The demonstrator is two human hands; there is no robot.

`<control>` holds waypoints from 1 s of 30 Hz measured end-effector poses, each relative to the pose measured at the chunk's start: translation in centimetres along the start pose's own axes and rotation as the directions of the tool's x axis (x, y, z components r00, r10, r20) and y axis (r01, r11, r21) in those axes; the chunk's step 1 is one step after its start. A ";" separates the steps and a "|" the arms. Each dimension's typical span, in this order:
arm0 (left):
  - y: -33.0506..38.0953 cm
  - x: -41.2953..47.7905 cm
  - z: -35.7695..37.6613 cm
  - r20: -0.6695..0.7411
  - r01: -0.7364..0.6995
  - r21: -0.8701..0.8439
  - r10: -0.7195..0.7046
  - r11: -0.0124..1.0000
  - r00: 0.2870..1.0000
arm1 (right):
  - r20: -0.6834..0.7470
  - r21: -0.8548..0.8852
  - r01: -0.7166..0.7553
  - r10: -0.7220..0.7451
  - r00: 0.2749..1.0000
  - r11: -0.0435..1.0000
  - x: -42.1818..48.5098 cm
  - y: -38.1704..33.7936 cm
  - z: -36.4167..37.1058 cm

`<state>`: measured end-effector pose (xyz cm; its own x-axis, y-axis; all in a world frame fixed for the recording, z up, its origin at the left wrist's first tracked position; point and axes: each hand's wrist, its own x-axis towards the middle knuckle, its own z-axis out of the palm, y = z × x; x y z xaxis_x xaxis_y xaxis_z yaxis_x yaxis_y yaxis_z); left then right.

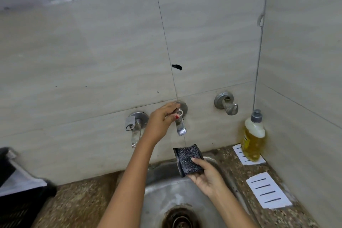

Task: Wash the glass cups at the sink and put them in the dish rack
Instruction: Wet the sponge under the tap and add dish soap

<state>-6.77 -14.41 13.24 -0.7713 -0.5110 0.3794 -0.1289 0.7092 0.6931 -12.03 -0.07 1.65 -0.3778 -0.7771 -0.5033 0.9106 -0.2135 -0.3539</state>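
Fingers (171,107) of L hand (160,122) pinch tap handle (179,112); R hand (205,176) palm-up, fingers gripping scrubber (187,161) under stream (185,139).

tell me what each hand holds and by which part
The right hand holds the dark scrub pad by its lower end, thumb on its face. The left hand grips the middle tap by its handle.

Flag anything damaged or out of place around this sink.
A black mark blots the wall above the middle tap. The corner seam looks chipped. Two lined paper cards lie on the counter, one partly under the soap bottle.
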 end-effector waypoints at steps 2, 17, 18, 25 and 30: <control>0.1 -0.1 0.4 -0.051 0.006 0.027 -0.004 1.000 0.999 | -0.004 -0.012 -0.007 0.007 1.000 1.000 0.2 0.3 0.0; 2.6 -0.2 2.3 -0.373 0.140 0.181 -0.063 0.974 0.926 | 0.029 -0.182 -0.005 0.010 1.000 0.983 2.4 1.8 -0.8; 2.8 -0.2 2.3 -0.383 0.158 0.182 -0.078 0.971 0.921 | 0.024 -0.204 -0.005 0.011 1.000 0.979 2.6 1.9 -0.8; 3.4 1.2 2.0 -0.371 0.258 0.163 -0.183 0.952 0.910 | -0.018 -0.294 -0.016 0.011 1.000 0.956 3.4 2.1 -0.9; 3.5 2.0 2.2 -0.422 0.339 0.162 -0.245 0.927 0.873 | -0.039 -0.302 -0.035 0.024 0.999 0.953 3.4 2.6 -1.1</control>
<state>-10.09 -11.89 15.04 -0.3783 -0.8249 0.4200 -0.4816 0.5628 0.6718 -11.17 -2.61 -1.82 -0.3619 -0.7582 -0.5423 0.8299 0.0028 -0.5578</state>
